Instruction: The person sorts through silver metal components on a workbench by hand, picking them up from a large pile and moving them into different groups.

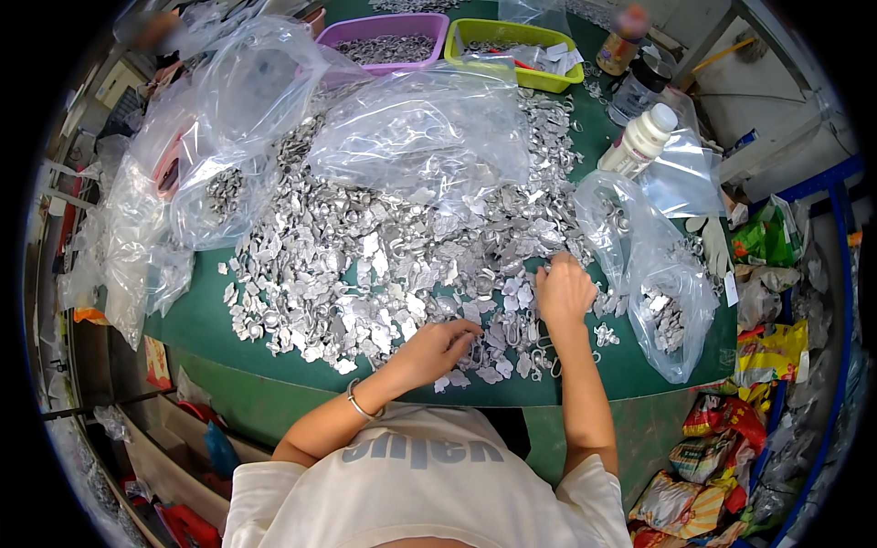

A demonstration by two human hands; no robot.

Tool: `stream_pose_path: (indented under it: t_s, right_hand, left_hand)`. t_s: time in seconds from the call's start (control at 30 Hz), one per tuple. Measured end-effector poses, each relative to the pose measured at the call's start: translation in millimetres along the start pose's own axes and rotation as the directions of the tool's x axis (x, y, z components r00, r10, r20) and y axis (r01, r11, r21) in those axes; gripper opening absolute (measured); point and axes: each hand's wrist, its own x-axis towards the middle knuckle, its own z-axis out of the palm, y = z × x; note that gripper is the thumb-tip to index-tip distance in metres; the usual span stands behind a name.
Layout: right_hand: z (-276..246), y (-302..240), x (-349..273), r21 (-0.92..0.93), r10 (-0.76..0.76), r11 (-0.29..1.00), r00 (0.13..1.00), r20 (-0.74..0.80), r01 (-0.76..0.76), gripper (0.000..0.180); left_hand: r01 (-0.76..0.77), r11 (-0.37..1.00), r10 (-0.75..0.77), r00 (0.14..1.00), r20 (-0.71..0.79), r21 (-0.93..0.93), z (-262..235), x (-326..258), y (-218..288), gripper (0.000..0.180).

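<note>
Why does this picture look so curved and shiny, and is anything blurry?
In the head view, the fisheye lens bows the green table's front edge; in that head view, white glare streaks the clear plastic bag and metal pieces glint; at the head view's top right, blur smears an amber bottle's top.

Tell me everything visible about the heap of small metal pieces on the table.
The heap looks metallic and silver-grey, some faces dull, others shiny. Many pieces are flat with scalloped outlines; others look like loops or clasps. They lie loose and jumbled across the middle of the green table, thinning toward the near edge, where green shows between them. A clear plastic bag rests over the far part. The left hand and right hand are at its near side; whether either grips a piece is unclear.
</note>
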Motion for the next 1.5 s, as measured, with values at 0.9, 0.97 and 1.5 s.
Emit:
stream_pose_path:
  t_s: [0.9, 0.97, 1.5]
  right_hand:
    - [-18, 28, 0, 0.599, -0.32, -0.646, 0.881, 0.35, -0.473, 0.02]
    - [-8, 28, 11, 0.599, -0.356, -0.635, 0.873, 0.333, -0.488, 0.017]
    - [5, -5, 29, 0.549, -0.105, 0.818, 0.983, -0.148, 0.17, 0.015]
  left_hand:
    - [0.028, 0.963, -0.028, 1.0, 0.004, -0.269, 3, 1, -19, 0.023]
    - [0.029, 0.958, -0.026, 1.0, 0.016, -0.287, 4, 3, -20, 0.022]
    - [0.032, 0.925, -0.034, 0.999, 0.001, -0.379, 4, 1, -20, 0.022]
